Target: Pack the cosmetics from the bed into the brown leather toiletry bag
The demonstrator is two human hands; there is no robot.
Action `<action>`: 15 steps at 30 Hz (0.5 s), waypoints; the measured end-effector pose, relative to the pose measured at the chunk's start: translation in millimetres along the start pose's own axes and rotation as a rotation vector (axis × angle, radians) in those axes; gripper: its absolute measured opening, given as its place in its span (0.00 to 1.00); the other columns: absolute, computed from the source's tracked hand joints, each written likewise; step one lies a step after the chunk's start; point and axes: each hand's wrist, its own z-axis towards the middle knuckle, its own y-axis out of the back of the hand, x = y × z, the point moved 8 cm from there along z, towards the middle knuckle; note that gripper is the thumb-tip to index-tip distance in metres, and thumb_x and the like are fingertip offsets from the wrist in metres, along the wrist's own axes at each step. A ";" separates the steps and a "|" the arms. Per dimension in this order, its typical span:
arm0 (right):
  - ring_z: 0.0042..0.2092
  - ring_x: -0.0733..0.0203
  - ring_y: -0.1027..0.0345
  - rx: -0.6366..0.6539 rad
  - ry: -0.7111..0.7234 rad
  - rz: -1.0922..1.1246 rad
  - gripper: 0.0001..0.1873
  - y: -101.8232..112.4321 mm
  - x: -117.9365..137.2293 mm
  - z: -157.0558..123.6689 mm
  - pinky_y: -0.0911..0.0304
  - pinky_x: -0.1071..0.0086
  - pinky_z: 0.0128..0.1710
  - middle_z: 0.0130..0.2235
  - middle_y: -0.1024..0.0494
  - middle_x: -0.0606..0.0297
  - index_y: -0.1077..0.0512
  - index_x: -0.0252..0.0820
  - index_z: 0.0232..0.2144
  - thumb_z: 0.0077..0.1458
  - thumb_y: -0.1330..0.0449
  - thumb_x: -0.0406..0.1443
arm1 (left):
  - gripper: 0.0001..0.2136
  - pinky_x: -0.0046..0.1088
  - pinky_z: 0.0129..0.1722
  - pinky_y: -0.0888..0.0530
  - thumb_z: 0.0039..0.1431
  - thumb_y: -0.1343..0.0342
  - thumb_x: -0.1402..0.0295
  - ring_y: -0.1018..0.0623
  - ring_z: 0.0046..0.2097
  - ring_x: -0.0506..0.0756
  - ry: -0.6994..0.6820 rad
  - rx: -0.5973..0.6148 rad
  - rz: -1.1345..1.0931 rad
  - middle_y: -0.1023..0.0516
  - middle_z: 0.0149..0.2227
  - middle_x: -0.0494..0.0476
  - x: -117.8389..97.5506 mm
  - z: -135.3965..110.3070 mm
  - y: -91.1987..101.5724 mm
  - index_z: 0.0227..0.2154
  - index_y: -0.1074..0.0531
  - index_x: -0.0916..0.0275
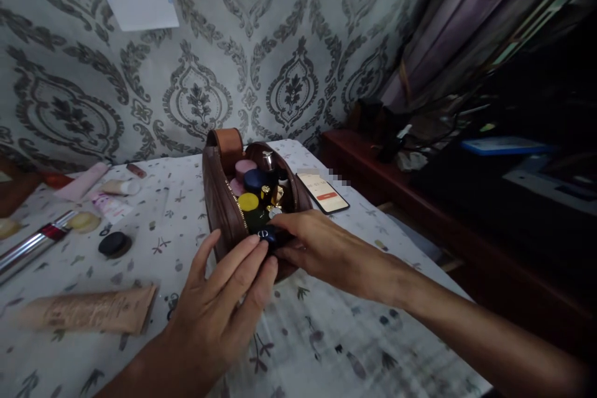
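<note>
Dark blue compact (269, 235) sits at the near end of the open brown pouch (222, 206), pinched between thumb and fingers of the right hand (321, 249). Left hand (224, 298), fingers loosely spread, rests against the pouch's near wall. Judgement: brace that wall firmly and angle the compact clear of the yellow-lidded jar (248, 201) just behind it inside the pouch.

I see the right hand (321, 249) pinching a dark blue compact (268, 235) at the open mouth of the brown pouch (222, 208), which is full of small jars. The left hand (224, 305) lies with spread fingers against the pouch. A phone (323, 191) lies just beside it.
</note>
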 end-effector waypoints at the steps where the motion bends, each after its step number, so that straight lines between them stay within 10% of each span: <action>1: 0.31 0.66 0.32 -0.004 0.011 0.002 0.06 -0.3 0.1 -0.2 0.44 0.74 0.29 0.30 0.25 0.67 0.28 0.38 0.33 0.56 0.43 0.25 | 0.13 0.52 0.65 0.42 0.64 0.49 0.79 0.30 0.61 0.61 0.004 0.015 0.007 0.22 0.52 0.69 1.4 0.8 -0.6 0.50 0.27 0.72; 15: 0.42 0.59 0.27 -0.181 0.245 -0.053 0.20 14.7 14.8 -31.5 0.32 0.68 0.40 0.42 0.21 0.62 0.27 0.43 0.48 0.59 0.50 0.24 | 0.12 0.52 0.63 0.40 0.66 0.52 0.79 0.28 0.58 0.59 0.090 0.137 -0.069 0.20 0.50 0.63 21.7 14.5 -5.8 0.47 0.28 0.67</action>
